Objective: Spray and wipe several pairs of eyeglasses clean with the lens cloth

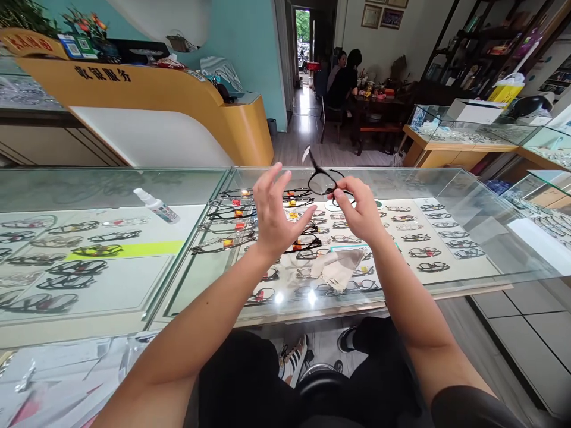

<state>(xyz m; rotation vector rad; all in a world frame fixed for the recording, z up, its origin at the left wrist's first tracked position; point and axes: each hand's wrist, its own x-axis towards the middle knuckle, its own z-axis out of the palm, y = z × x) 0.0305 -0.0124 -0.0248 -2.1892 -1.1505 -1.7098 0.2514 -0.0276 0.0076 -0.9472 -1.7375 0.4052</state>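
Observation:
My right hand (362, 209) is raised over the glass display counter (450, 178) and pinches a pair of black-framed glasses (325, 179) by one side, a temple arm with a white tag sticking up. My left hand (277, 213) hovers just left of the glasses, fingers spread and empty, not touching them. A beige cleaning cloth (339, 266) lies crumpled on the glass below my hands. Under the glass lie rows of eyeglass frames (428, 238).
A small white spray bottle (157, 205) lies on the glass to the left. A yellow service desk (147, 95) stands behind. Two people sit at a dark table (379, 110) at the back. More glass cases (513, 139) line the right side.

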